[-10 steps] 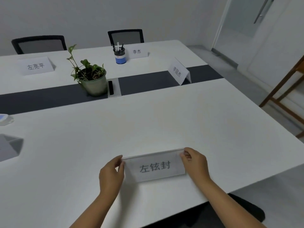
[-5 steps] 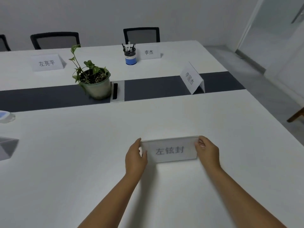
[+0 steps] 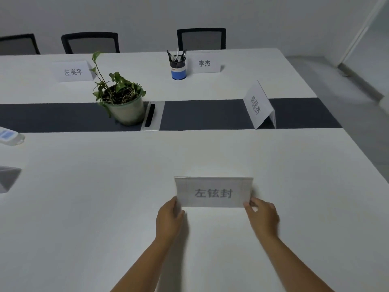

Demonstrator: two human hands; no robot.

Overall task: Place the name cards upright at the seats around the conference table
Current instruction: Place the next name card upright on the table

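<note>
Across the white conference table [image 3: 84, 207] a dark strip [image 3: 210, 114] runs side to side, with three chairs [image 3: 201, 39] behind the far edge, the leftmost cut off. On the strip stand a potted plant [image 3: 122, 102] and a sideways name card [image 3: 260, 106]; two more cards [image 3: 72, 71] and a pen cup [image 3: 178, 66] sit beyond. Nearest, the name card [image 3: 213, 192] stands upright, its back hidden. The left hand [image 3: 169, 219] and right hand [image 3: 263, 218] pinch its lower corners. At the left edge, two objects are cropped and unclear.
</note>
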